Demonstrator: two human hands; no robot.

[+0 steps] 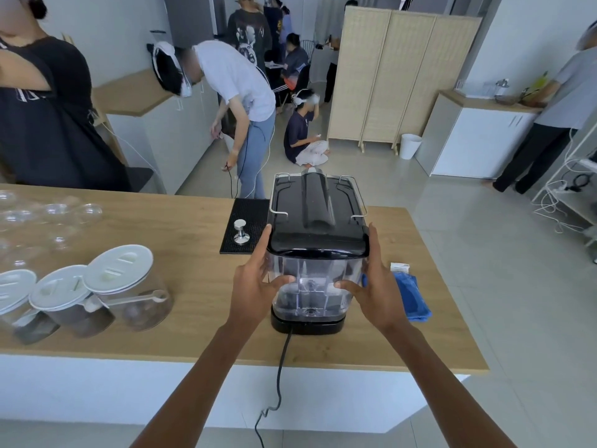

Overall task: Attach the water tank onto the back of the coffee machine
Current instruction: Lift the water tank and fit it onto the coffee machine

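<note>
From the head view, the clear plastic water tank point(311, 282) stands upright at the back of the black coffee machine point(318, 215), on the side facing the person, its long axis vertical and its bottom on the machine's black base. The left hand point(255, 286) and the right hand point(376, 291) clasp the tank from both sides, fingers spread on its walls. The machine stands on the wooden counter point(193, 227), beside a black rubber mat point(248, 218) carrying a metal tamper point(240, 232). A blue cloth point(412, 294) lies just right.
</note>
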